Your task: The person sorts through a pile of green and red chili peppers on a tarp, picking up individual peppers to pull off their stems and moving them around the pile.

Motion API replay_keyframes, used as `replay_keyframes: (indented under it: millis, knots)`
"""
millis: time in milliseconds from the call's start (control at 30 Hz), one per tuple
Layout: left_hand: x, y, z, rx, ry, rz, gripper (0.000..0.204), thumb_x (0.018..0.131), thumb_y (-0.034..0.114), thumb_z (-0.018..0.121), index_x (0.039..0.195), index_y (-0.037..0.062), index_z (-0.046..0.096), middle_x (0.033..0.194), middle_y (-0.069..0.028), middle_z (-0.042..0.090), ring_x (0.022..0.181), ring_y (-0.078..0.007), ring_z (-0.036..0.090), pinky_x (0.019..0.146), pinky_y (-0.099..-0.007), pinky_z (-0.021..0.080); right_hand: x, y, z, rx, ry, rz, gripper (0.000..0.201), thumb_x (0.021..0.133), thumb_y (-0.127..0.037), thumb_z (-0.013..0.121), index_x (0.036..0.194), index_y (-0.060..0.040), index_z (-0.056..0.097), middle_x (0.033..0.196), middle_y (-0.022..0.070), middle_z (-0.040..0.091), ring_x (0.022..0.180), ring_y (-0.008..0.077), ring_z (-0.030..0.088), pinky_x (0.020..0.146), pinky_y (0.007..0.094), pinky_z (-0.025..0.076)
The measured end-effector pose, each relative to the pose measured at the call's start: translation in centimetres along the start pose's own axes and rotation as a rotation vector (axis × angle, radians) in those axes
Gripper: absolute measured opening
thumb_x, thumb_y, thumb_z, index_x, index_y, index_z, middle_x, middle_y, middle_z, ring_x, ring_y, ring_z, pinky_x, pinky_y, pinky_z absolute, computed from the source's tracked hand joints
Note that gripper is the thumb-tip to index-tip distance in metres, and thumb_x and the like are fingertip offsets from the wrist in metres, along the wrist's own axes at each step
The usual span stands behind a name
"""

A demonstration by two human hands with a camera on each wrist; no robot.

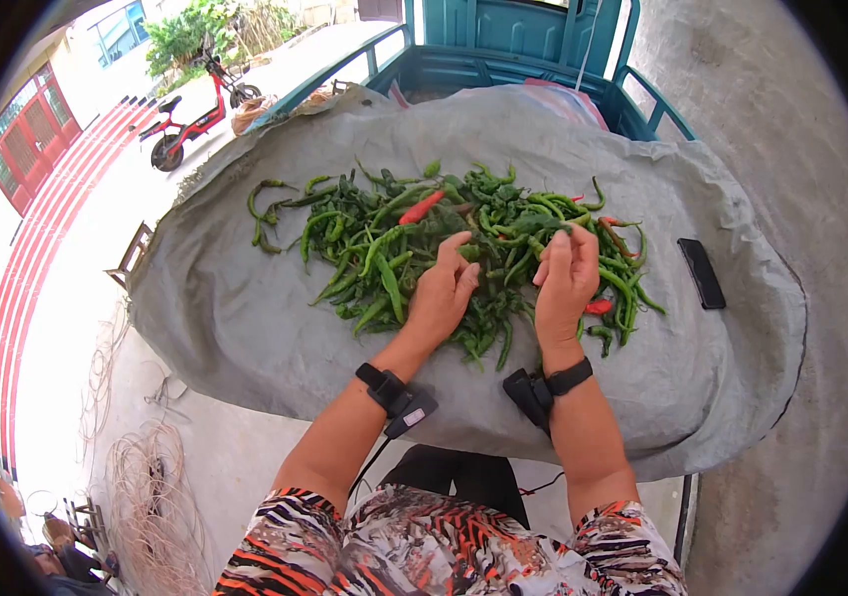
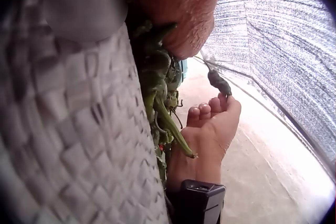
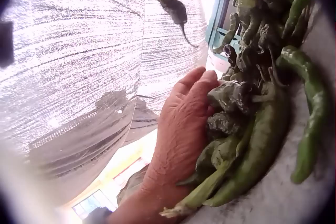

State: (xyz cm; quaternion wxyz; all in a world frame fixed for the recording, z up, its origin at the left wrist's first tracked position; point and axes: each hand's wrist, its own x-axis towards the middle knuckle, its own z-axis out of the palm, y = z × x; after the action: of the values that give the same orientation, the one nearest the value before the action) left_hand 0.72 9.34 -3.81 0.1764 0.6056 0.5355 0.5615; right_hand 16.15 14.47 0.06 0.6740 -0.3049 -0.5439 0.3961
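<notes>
Wrinkled pepper (image 3: 172,7) in right hand (image 1: 569,276)

We are outdoors in a paved yard, with a parked red scooter (image 1: 190,124), steps (image 1: 46,233) and a teal cart (image 1: 513,40).

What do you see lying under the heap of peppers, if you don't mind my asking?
The grey sheet shows all around the heap of peppers, which rests on it. Anything else directly beneath the heap is covered and cannot be seen.

Cloth cover (image 1: 245,323) matt, wrinkled; peppers (image 1: 391,285) smooth, shiny; phone (image 1: 702,273) glossy.
</notes>
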Motion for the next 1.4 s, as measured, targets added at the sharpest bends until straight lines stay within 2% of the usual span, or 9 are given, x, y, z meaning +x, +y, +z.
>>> replay_keyframes:
  millis: [200,333,433,633,800,1000,1100,1300,1400]
  knots:
    - [0.1,0.4,-0.2,0.07,-0.037,-0.02,0.026,0.096,0.011,0.056,0.121,0.0039,0.056,0.076,-0.0096,0.062,0.068,-0.0235,0.061,0.064,-0.0343,0.047,1.2,-0.6,1.3,-0.013,-0.118,0.013,0.032,0.101,-0.011,0.047,0.131,-0.0008,0.048,0.129,0.015,0.058,0.08,0.0136,0.067,0.062,0.0235,0.051]
    - [0.1,0.2,-0.3,0.055,-0.029,0.001,0.023,0.095,0.012,0.058,0.117,0.0039,0.057,0.076,-0.0095,0.062,0.068,-0.0239,0.06,0.064,-0.0349,0.047,1.5,0.7,0.0,-0.302,-0.033,-0.065,0.032,0.095,0.0,0.047,0.125,-0.0026,0.058,0.126,0.0091,0.058,0.097,0.0153,0.064,0.064,0.0254,0.052]
    - [0.1,0.5,-0.2,0.003,-0.055,-0.045,0.018,0.093,0.016,0.061,0.105,0.0035,0.06,0.076,-0.0091,0.061,0.067,-0.023,0.059,0.063,-0.0346,0.046,1.8,1.2,-1.3,-0.693,-0.105,-0.407,0.031,0.088,0.0,0.056,0.117,-0.0085,0.065,0.124,0.0086,0.059,0.106,0.0221,0.06,0.08,0.035,0.05]
    - [0.1,0.7,-0.9,0.129,-0.145,0.119,0.021,0.088,0.023,0.064,0.081,0.0035,0.06,0.071,-0.0081,0.054,0.068,-0.0234,0.054,0.062,-0.0344,0.043,0.9,1.2,-0.1,-1.011,-0.291,-0.49,0.023,0.075,-0.013,0.074,0.098,-0.0168,0.074,0.115,0.0047,0.063,0.123,0.0298,0.047,0.105,0.0483,0.032]
    - [0.1,0.7,-1.0,0.208,-0.161,0.127,0.029,0.089,0.026,0.064,0.075,0.0038,0.053,0.069,-0.0085,0.05,0.066,-0.0252,0.051,0.06,-0.036,0.041,1.2,0.2,-0.4,-0.805,-0.148,-0.407,0.024,0.076,-0.006,0.075,0.099,-0.0136,0.074,0.104,0.0035,0.063,0.096,0.0248,0.055,0.082,0.0376,0.045]
    - [0.1,-0.1,-0.6,0.041,-0.08,-0.018,0.04,0.102,0.034,0.053,0.077,0.0034,0.046,0.068,-0.0065,0.045,0.064,-0.0198,0.041,0.06,-0.0314,0.039,1.2,0.1,0.8,-0.522,-0.02,-0.341,0.021,0.082,-0.009,0.069,0.103,-0.0055,0.069,0.097,0.0059,0.065,0.089,0.0249,0.057,0.082,0.0379,0.045]
    - [0.1,-0.7,-0.4,-0.101,0.008,-0.023,0.042,0.105,0.037,0.046,0.079,0.0031,0.046,0.069,-0.0039,0.044,0.066,-0.0156,0.042,0.063,-0.0301,0.039,1.2,-0.8,0.4,-0.595,-0.105,-0.519,0.013,0.084,-0.013,0.068,0.094,-0.0051,0.07,0.085,0.0062,0.065,0.084,0.0258,0.058,0.083,0.0377,0.044]
    - [0.1,-0.2,-0.3,-0.176,0.139,0.0,0.039,0.105,0.035,0.045,0.082,0.003,0.044,0.067,-0.0061,0.044,0.063,-0.016,0.042,0.06,-0.0323,0.04,0.6,-1.8,0.2,-0.569,-0.633,-0.469,0.015,0.082,-0.021,0.072,0.075,-0.0092,0.068,0.058,0.0001,0.057,0.06,0.0207,0.055,0.083,0.037,0.044]
    - [0.2,-0.5,-0.3,-0.195,0.18,-0.011,0.04,0.106,0.035,0.042,0.082,0.0039,0.045,0.067,-0.0047,0.045,0.064,-0.0146,0.043,0.061,-0.0314,0.04,0.4,-0.6,0.6,-0.581,-0.617,-0.567,0.025,0.083,-0.026,0.072,0.068,-0.0088,0.062,0.055,0.0018,0.053,0.054,0.0224,0.05,0.08,0.0363,0.046]
